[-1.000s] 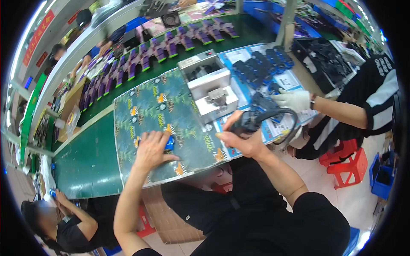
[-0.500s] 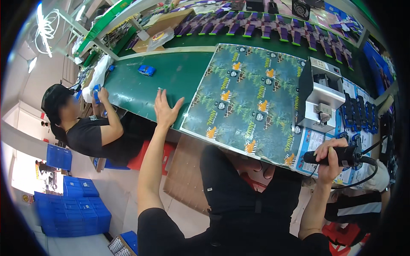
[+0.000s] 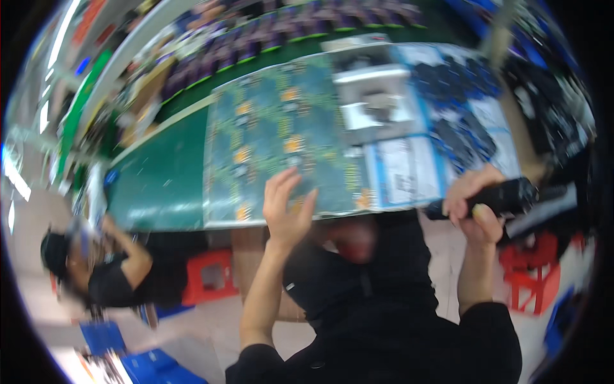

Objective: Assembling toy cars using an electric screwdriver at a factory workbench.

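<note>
Green bench [image 3: 160, 185], flat patterned mat [image 3: 275, 141], black cylindrical tool [image 3: 505, 197] in right hand [image 3: 473, 208]

Black short-sleeved top, black trousers, bare forearms, bare hands [image 3: 288, 214], no gloves

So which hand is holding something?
The right hand. It is wrapped around a black tool off the table's edge, while the left hand lies open and empty on the patterned mat.
</note>
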The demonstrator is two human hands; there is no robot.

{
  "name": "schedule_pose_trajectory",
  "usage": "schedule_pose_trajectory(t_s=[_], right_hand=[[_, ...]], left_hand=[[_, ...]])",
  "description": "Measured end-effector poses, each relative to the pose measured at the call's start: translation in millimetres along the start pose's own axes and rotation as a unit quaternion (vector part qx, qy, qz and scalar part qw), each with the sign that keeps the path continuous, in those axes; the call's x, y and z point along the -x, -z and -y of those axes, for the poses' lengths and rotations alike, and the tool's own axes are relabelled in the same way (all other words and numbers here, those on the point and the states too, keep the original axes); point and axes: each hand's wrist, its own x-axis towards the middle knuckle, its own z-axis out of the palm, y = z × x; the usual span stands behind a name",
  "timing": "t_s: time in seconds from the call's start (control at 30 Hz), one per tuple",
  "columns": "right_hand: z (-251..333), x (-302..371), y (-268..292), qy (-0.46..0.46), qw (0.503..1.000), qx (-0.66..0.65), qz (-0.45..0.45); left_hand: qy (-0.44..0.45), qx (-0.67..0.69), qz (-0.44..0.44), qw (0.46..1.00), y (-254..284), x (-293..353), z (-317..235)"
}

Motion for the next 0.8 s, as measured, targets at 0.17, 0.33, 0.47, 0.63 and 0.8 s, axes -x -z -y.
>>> schedule_pose_trajectory(t_s=[0.17, 0.33, 0.47, 0.63, 0.8], right_hand=[[43, 10, 28, 0.027, 0.999, 0.008, -0.025], [63, 29, 57, 0.063, 0.997, 0.002, -0.038], [71, 35, 59, 0.014, 0.996, -0.006, -0.083], [69, 32, 61, 0.021, 0.998, 0.015, -0.065], [67, 26, 58, 0.055, 0.997, 0.004, -0.049]], left_hand=[[0.071, 0.197, 0.167, 0.964, -103, -24, -97], [0.079, 0.054, 0.226, 0.969, -186, -78, -148], [0.157, -0.081, 0.287, 0.942, -223, -93, -141], [0.219, 0.244, 0.162, 0.931, -219, -71, -140], [0.268, 0.489, 0.058, 0.828, -148, -38, -124]])
